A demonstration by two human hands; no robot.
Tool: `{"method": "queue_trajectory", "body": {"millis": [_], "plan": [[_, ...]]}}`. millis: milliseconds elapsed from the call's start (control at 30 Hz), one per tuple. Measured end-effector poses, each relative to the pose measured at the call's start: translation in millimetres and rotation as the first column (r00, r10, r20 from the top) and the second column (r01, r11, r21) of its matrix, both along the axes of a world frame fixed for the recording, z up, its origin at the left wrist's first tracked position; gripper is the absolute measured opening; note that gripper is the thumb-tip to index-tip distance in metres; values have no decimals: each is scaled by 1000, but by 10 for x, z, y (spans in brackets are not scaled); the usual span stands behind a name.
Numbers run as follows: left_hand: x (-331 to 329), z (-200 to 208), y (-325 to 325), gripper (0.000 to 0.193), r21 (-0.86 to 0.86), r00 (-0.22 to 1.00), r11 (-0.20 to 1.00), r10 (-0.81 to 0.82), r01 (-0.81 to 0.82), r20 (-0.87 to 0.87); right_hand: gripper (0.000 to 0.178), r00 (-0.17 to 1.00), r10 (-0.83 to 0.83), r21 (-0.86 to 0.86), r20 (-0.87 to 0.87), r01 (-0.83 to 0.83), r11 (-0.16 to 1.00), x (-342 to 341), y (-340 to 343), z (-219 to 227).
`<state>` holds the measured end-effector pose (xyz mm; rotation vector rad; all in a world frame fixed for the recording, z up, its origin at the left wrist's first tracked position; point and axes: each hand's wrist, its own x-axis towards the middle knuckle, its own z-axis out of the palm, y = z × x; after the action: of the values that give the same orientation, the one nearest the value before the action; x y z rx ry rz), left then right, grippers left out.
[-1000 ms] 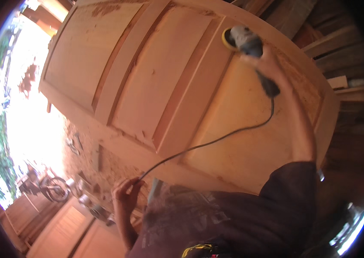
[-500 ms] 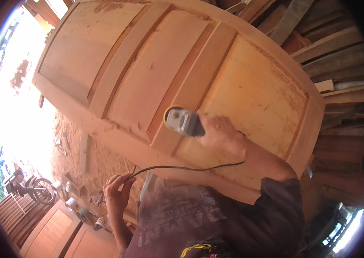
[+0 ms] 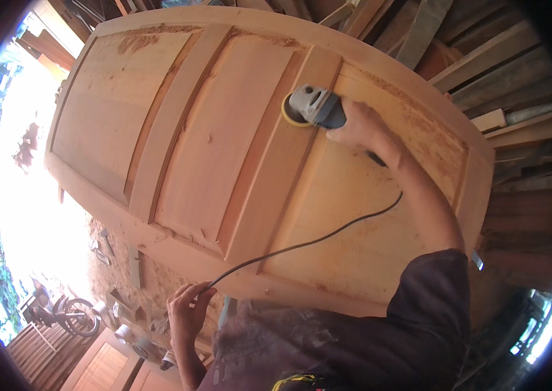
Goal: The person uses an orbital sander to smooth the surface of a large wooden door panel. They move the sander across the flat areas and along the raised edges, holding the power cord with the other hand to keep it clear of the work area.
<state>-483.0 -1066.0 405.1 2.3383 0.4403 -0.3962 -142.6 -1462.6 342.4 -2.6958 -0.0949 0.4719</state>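
Observation:
A panelled wooden door (image 3: 207, 140) lies flat before me, with sawdust along its far edge and in its panel corners. My right hand (image 3: 362, 128) is closed around the body of an angle grinder (image 3: 315, 105). The tool's round yellow-edged disc rests against the crosspiece between the middle and right panels, towards its far end. A black power cord (image 3: 315, 241) trails from the tool across the right panel. Close to the door's near edge, my left hand (image 3: 188, 306) pinches that cord between thumb and fingers.
Stacked timber boards (image 3: 484, 75) fill the far right side. Beyond the door's near left edge are a motorbike (image 3: 70, 316), another panelled door (image 3: 100, 365) and scattered small items on the dusty ground. Bright daylight comes in at the left.
My right hand has carried the grinder away from me along the crosspiece, towards the far edge. The cord now stretches farther across the door, and my left hand still pinches it.

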Motion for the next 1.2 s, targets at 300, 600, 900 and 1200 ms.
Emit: {"method": "queue_trajectory", "body": {"millis": [300,600,900,1200], "plan": [[250,-76,-116,21,10,999,1000,3,-3,-43,55,985,-11,138,175,-13,990,960,-470,-128],[360,-151,-270,20,2,997,998,-65,65,-50,60,982,-118,37,145,114,993,1952,-1020,-322],[-478,-163,616,20,133,998,990,55,-55,4,48,842,-512,512,-171,520,684,-24,-1110,-103],[-468,-389,1905,18,65,998,997,-45,42,44,50,623,-732,377,-274,770,515,-3316,253,390]]}}
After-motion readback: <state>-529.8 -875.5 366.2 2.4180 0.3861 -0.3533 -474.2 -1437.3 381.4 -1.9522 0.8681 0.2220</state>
